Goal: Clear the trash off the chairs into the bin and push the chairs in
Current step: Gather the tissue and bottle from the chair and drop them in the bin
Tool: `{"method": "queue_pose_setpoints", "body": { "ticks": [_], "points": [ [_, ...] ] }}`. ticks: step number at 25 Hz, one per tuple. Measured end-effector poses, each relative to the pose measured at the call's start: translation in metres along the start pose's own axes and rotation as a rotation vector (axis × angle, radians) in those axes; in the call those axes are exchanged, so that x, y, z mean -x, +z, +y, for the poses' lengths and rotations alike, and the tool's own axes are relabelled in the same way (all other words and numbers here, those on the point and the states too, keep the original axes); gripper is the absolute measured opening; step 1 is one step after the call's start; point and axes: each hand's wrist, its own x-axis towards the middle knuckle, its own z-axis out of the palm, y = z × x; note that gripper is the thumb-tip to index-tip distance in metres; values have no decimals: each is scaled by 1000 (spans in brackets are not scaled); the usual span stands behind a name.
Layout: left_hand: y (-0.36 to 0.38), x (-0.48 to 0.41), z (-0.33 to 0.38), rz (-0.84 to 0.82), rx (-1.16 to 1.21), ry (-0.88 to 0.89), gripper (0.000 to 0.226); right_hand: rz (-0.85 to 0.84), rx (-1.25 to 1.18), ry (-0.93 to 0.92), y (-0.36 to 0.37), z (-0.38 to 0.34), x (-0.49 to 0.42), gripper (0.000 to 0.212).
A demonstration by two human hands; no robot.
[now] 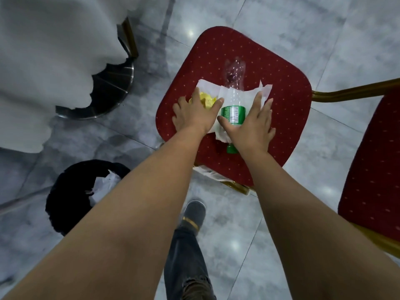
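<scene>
A red dotted chair seat [270, 68] carries trash: a clear plastic bottle [233, 109] with a green label and green cap, white tissue paper [229, 94] under it, and a crumpled yellow wrapper [206, 100]. My left hand [194, 114] lies flat over the yellow wrapper and the tissue's left part, fingers spread. My right hand [253, 122] rests on the tissue at the bottle's right side, thumb touching the bottle. Neither hand has closed around anything. A black bin [65, 200] with white paper inside stands on the floor at lower left.
A table draped in white cloth [43, 61] with a round metal base [112, 94] stands at upper left. A second red chair [372, 169] with a gold frame sits at the right. My shoe and trouser leg [190, 245] are on the grey marble floor.
</scene>
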Motion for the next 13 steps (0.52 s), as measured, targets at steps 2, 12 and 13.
{"method": "queue_pose_setpoints", "body": {
  "ticks": [2, 12, 13],
  "points": [
    [3, -8, 6, 4, 38, -16, 77, -52, -73, 0, 2, -1, -12, 121],
    [7, -1, -4, -298, 774, -141, 65, 6, -419, -6, 16, -16, 9, 88],
    [4, 2, -10, -322, 801, -164, 67, 6, -415, -14, 17, -18, 15, 88]
  ]
}}
